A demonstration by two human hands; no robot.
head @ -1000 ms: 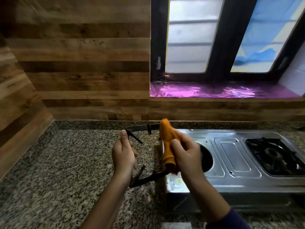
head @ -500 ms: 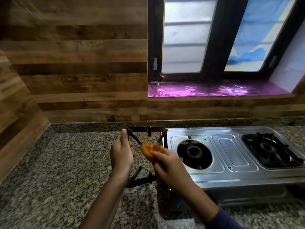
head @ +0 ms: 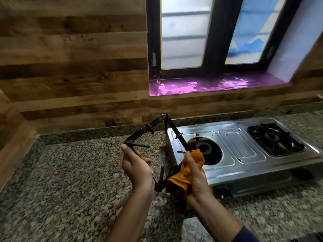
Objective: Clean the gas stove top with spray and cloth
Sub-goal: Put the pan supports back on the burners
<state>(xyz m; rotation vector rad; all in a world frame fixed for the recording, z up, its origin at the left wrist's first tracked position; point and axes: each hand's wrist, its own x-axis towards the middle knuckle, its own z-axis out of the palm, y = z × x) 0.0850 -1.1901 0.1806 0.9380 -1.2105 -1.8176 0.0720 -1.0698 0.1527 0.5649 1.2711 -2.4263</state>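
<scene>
Left hand grips the black pan support tilted above the granite counter, right hand clutches the orange cloth against its lower bar, beside the steel stove.

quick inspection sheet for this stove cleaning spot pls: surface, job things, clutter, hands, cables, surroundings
surface: speckled stone counter; steel stove stands on it at the right.
job's things: black grate held tilted above the counter; left burner bare; orange cloth bunched against the grate's lower right bar; second grate sits on the right burner; no spray in view.
clutter: pale patch by the right forearm, too blurred to tell.
hands: left hand grips the grate's left side; right hand grips the cloth.
cables: nothing seen.
surroundings: wood-plank wall, dark-framed window, shiny purple sheet on the sill.
</scene>
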